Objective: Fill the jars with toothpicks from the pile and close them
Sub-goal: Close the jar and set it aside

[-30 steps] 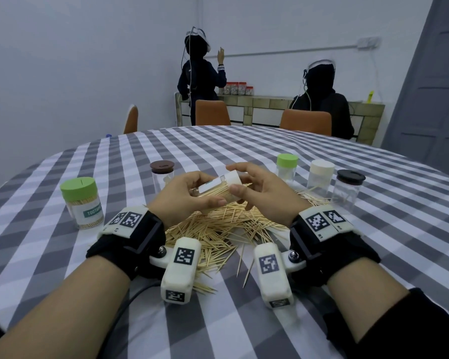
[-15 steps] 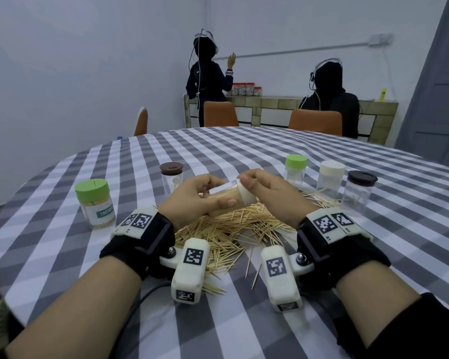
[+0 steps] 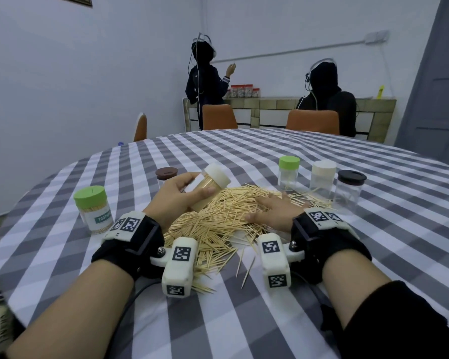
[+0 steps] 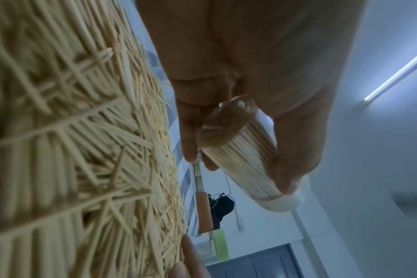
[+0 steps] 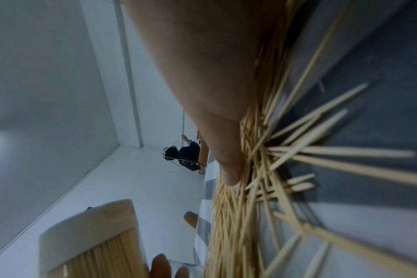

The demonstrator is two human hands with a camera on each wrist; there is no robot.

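Note:
My left hand [image 3: 182,193] grips a clear jar packed with toothpicks [image 3: 209,186], its white cap [image 3: 219,172] on and tilted up to the right, above the left side of the toothpick pile [image 3: 218,221]. The left wrist view shows the same jar [image 4: 245,150] from its base, between thumb and fingers. My right hand [image 3: 275,208] lies flat on the pile's right side, fingers spread and straight; its thumb [image 5: 226,169] presses on the toothpicks [image 5: 231,225]. Behind the pile stand a green-capped jar [image 3: 288,172], a white-capped jar [image 3: 323,176] and a black-capped jar [image 3: 350,189], all looking nearly empty.
A full green-capped jar with a label [image 3: 94,208] stands at the left, and a brown-capped jar [image 3: 166,174] behind my left hand. The round table has a grey checked cloth [image 3: 244,151]. Orange chairs [image 3: 313,121] and two people [image 3: 205,81] are beyond the far edge.
My right hand let go of the jar's white cap and dropped flat onto the pile. My left hand lifted the capped jar and tilted its cap up.

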